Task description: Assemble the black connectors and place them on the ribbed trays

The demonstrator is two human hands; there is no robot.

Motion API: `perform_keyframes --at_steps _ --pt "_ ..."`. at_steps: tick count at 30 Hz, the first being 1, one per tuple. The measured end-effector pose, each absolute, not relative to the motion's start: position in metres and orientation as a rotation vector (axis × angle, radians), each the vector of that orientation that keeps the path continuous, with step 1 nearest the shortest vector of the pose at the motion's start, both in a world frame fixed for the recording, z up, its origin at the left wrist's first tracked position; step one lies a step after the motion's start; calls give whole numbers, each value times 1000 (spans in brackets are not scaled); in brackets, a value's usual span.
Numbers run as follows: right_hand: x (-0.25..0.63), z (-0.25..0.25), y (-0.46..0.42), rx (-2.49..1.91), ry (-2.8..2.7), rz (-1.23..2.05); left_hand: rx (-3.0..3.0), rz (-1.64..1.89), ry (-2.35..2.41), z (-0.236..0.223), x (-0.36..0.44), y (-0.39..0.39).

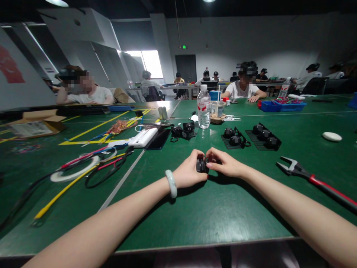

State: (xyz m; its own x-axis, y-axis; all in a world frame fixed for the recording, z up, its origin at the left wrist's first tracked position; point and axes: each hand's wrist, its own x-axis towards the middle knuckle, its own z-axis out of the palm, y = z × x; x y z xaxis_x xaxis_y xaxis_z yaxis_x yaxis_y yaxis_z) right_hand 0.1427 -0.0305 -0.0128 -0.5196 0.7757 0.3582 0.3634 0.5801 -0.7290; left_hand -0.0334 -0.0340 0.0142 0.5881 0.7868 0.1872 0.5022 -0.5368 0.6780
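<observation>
A small black part [200,165] sits between both of my hands, just above the green table [217,212]. My left hand [190,172], with a pale bangle [171,183] on its wrist, has its fingers curled round the part's left side. My right hand [225,163] pinches the part from the right. Much of the part is hidden by my fingers.
Beyond my hands lie more black parts on black mats [263,137], another cluster [182,131], a water bottle [203,107] and a cup [217,108]. An adjustable wrench [315,179] lies at right. Cables and tape [83,167] lie at left. Other people sit at far tables.
</observation>
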Motion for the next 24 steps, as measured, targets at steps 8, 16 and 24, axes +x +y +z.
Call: perform_keyframes --at_steps 8,16,24 --pt "147 -14 -28 -833 -2169 754 2233 640 1001 15 -34 -34" --pt "146 -15 -27 -828 -2187 703 2264 652 990 12 -33 -33" --pt "145 -16 -26 -851 -2192 682 2252 650 993 13 -33 -33"
